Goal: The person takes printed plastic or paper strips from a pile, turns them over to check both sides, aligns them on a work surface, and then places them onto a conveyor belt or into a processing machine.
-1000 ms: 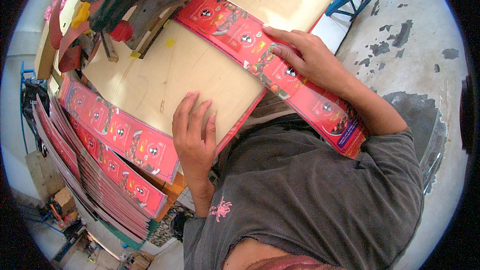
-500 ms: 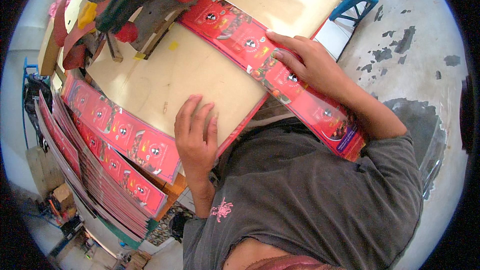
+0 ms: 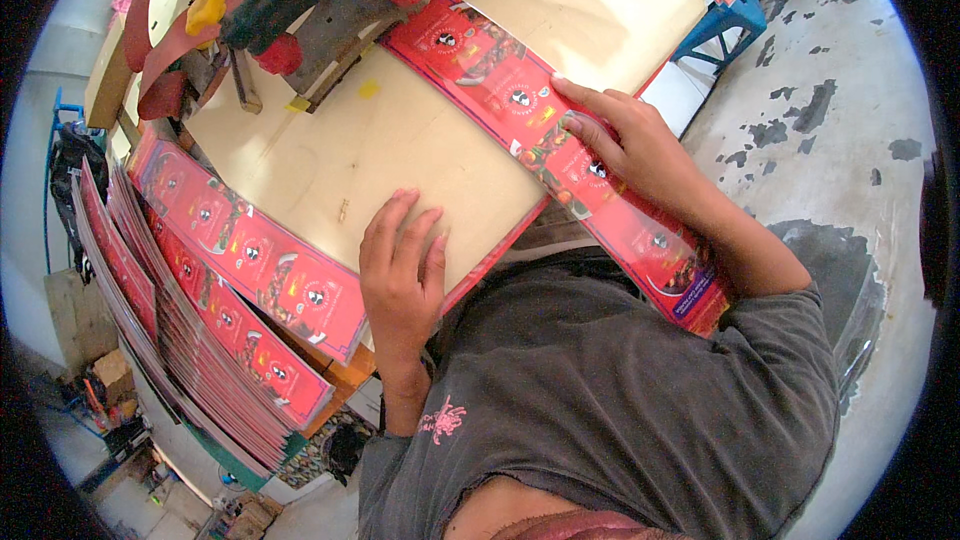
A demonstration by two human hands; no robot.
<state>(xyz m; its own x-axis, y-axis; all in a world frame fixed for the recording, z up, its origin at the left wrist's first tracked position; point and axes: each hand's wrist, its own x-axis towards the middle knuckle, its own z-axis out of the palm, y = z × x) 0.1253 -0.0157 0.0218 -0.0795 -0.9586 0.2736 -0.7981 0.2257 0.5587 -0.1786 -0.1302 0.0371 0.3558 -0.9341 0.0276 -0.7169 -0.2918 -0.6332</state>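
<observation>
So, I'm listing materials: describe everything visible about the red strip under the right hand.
The long, narrow red strip looks like glossy printed film, with food pictures, round emblems and purplish borders. It lies slantwise across the pale table, its near end reaching past the edge toward the right sleeve. The right hand touches it.

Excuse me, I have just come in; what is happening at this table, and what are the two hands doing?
A person has the right hand on a long red printed strip. It lies across a pale table, its near end reaching past the edge. The left hand rests at the table's near edge, without a strip in it. More red strips lie farther left, many piled together.
</observation>
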